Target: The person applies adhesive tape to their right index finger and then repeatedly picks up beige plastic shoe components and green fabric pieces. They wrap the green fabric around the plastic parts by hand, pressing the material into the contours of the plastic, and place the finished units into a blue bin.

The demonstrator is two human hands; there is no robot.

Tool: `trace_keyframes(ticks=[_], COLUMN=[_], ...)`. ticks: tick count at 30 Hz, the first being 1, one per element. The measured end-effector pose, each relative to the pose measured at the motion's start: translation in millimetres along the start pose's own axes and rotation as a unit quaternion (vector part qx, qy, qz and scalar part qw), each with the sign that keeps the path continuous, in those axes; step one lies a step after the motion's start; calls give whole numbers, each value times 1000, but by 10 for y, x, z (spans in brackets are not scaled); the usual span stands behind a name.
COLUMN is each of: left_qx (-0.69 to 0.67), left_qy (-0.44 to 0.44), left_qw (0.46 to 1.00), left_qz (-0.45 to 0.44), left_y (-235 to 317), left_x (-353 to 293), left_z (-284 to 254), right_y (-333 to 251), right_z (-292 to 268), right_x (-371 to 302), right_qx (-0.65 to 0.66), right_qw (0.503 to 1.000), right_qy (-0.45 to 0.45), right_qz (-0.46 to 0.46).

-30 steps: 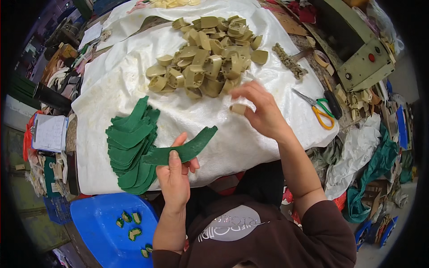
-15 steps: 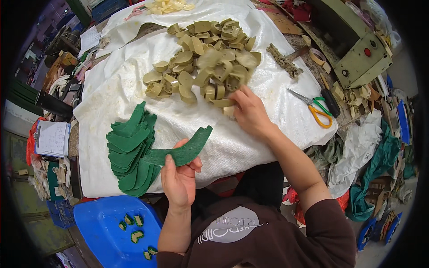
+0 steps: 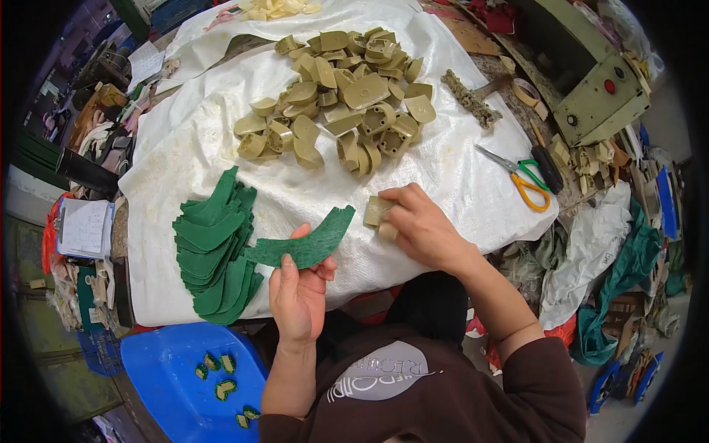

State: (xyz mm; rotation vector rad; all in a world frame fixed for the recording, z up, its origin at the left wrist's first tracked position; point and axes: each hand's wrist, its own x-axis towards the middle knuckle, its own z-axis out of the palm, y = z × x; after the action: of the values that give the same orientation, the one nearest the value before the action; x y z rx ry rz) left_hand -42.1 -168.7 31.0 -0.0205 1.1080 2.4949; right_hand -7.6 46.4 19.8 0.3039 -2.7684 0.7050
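Note:
A curved strip of green material [image 3: 325,240] is pinched between the thumb and fingers of my left hand [image 3: 301,292]. At that hand's left lies a fanned stack of similar green pieces [image 3: 214,251]. My right hand [image 3: 425,229] is closed on a small olive-tan molded piece [image 3: 375,212], partly hidden by the fingers, just above the white cloth. Beyond both hands spreads a heap of the same olive-tan molded pieces [image 3: 354,92], curved, some with hollow undersides showing.
A white woven sheet [image 3: 199,140] covers the table. Orange-and-green-handled scissors [image 3: 526,184] and a black-handled tool [image 3: 545,170] lie at the right, below a green machine [image 3: 598,111]. A blue bin [image 3: 170,369] at lower left holds several green-edged pieces. A clipboard [image 3: 85,227] hangs left.
My right hand has drawn back from the heap toward me, bringing one molded piece with it. Pieces blurred in motion there now lie still. My left hand keeps the green strip almost in place.

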Motion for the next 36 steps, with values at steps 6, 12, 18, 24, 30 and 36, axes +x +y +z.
trace_keyframes(ticks=[6,12,18,24,30,36], left_qx=[57,87,40,76,144,291], left_qy=[-38,-38,-38,-82,-85,-82], left_qw=[998,995,998,994,985,943], left_qz=[2,21,10,23,50,136], left_y=[-70,-90,-100,-40,6,-38], left_x=[0,-68,-188,-278,-299,-336], left_z=[-158,-192,42,39,99,75], right_y=[-33,-228,-728,-721,-701,-671], right_z=[-20,-256,66,263,250,282], right_x=[-188,-331,-69,4,9,13], right_qx=[64,126,321,252,242,134], right_qw=[992,987,916,914,919,936], right_qy=[60,66,227,282,273,290], right_qz=[86,80,-82,-146,-148,-145])
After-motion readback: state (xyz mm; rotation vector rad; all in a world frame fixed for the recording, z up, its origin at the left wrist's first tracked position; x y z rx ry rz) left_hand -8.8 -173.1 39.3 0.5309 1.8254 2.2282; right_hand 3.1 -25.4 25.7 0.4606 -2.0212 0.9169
